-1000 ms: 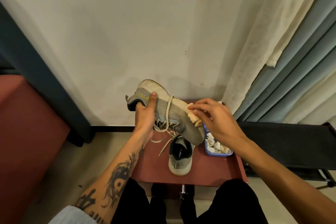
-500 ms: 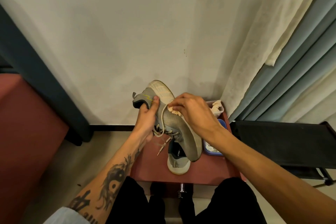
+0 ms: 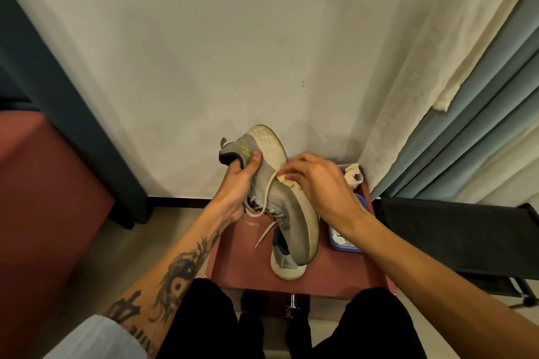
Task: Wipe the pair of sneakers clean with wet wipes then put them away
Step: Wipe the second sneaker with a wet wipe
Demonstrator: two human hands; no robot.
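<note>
Pale wall (image 3: pixel 204 52) behind the desk, curtains (image 3: pixel 466 81) hanging past its far right corner. The desk (image 3: pixel 239 268) itself is small and red, sitting right in front of the person's knees.

Above the desk's middle, lifted off it, is the grey sneaker (image 3: pixel 280 183). It's tipped on its side, heel up toward the wall, toe angled down toward the desk's near edge, pale sole turned to the right. One loose lace (image 3: pixel 264 234) dangles from it over the desk's surface.

The second sneaker (image 3: pixel 284 264) sits on the desk near the front edge, partly hidden under the raised one's toe.

Now the hands. Left hand (image 3: pixel 236 183), over the desk's far left side, grips the raised sneaker at the heel collar: thumb pressed on the outside, fingers tucked into the opening. Right hand (image 3: pixel 318 181), over the desk's far right side, has its fingers curled round a crumpled wipe (image 3: pixel 287 182), pressing it against the sneaker's side by the sole edge.

A blue tray (image 3: pixel 341 245) of crumpled white wipes lies at the desk's right edge, half hidden by the right forearm. A clear tub (image 3: pixel 354 176) of pale wipes sits at the far right corner.
</note>
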